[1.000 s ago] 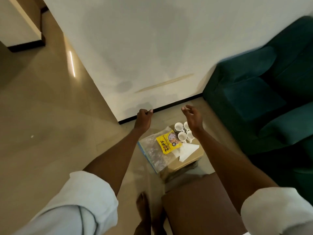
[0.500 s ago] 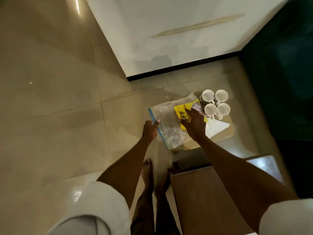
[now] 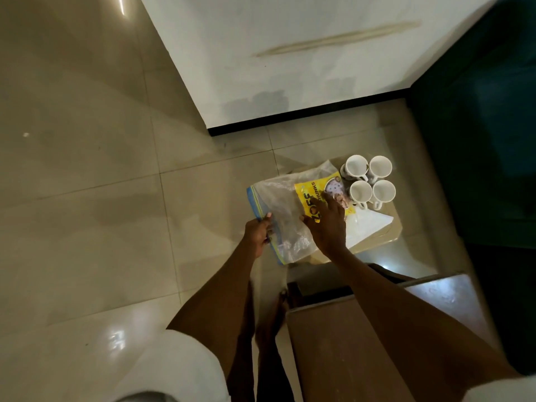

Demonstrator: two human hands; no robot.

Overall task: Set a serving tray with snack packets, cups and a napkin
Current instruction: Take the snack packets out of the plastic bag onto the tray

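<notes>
Yellow snack packet (image 3: 309,192) is lying right of centre on the tray (image 3: 385,240), long axis running up-frame. We are pressing it with our flat right hand (image 3: 326,224), while our left hand (image 3: 258,232) is seemingly pinching the blue edge of the clear bag (image 3: 278,204).

Your hands have come down from mid-air, where a second ago they hung apart above the four white cups (image 3: 361,192) and touched nothing. Your left hand (image 3: 258,232) has reached the blue zip edge of the clear zip bag (image 3: 280,204), on the side farthest from the cups, and now pinches it between thumb and fingers. Your right hand (image 3: 326,224) has settled flat, fingers spread, on the yellow snack packet (image 3: 307,190) just beside the cups.
</notes>
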